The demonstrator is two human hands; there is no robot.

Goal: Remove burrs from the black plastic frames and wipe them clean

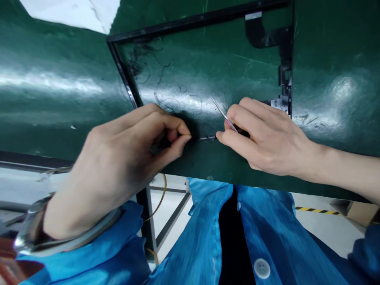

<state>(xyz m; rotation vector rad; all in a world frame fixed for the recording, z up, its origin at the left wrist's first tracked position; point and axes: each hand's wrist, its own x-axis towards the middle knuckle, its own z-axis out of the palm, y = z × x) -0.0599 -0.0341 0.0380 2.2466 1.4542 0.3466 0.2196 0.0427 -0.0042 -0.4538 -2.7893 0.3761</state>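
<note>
A thin black rectangular frame [190,24] lies on the green work surface, its near edge mostly hidden by my hands. My left hand [130,146] is closed in a pinch, thumb and forefinger tips together at that near edge; whatever is between them is too small to make out. In my right hand [261,136] is a slim, pointed metal tool that looks like tweezers [220,108], with a pink part and its tip facing up and left. The right thumb touches the short dark strip [208,138] of near edge showing between the hands.
Thin black curly scraps [166,101] and dark smudges lie inside the frame. A black flat cable [257,35] sits at its upper right. White sheet material [77,14] rests at the far left. The green table [332,150] ends just before my blue jacket [190,237].
</note>
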